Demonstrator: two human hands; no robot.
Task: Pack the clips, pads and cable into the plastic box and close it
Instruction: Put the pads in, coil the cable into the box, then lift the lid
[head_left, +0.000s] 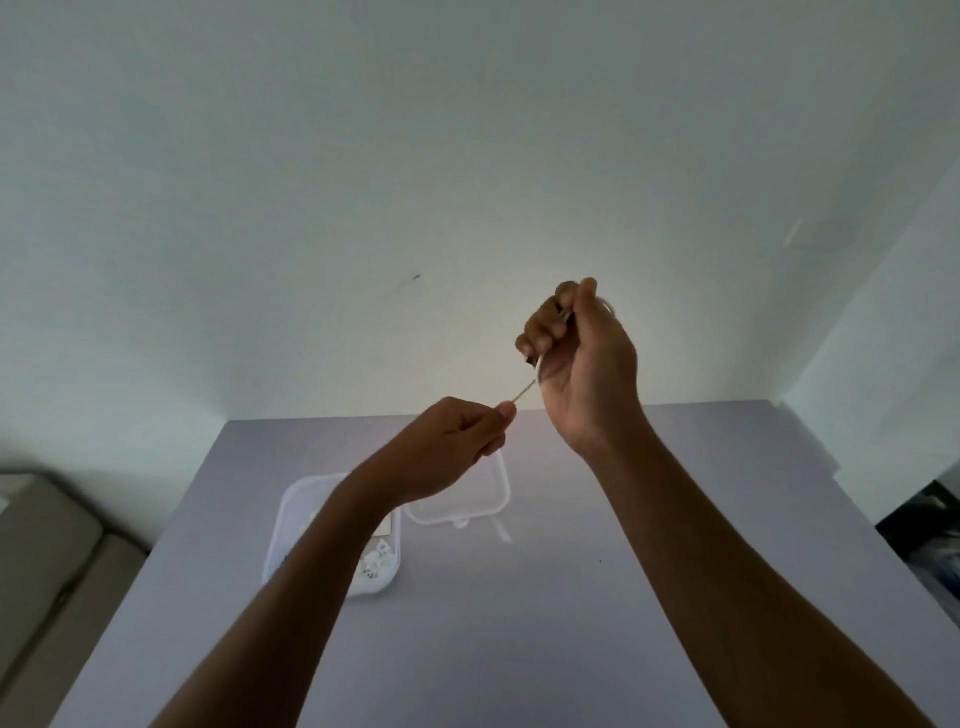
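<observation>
Left forearm hiding part of open plastic box (291, 525) on table (519, 623), lid (483, 499) beside it, left hand (447, 447) pinching cable (524, 391), right hand (582, 364) fisted around its coil

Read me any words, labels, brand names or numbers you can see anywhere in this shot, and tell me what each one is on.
No text can be read.
Small dark marks on the white pieces in the plastic box: too small and blurred to read.
Cable, held by the left hand and right hand: no print visible.
Lid and table: no markings.
</observation>
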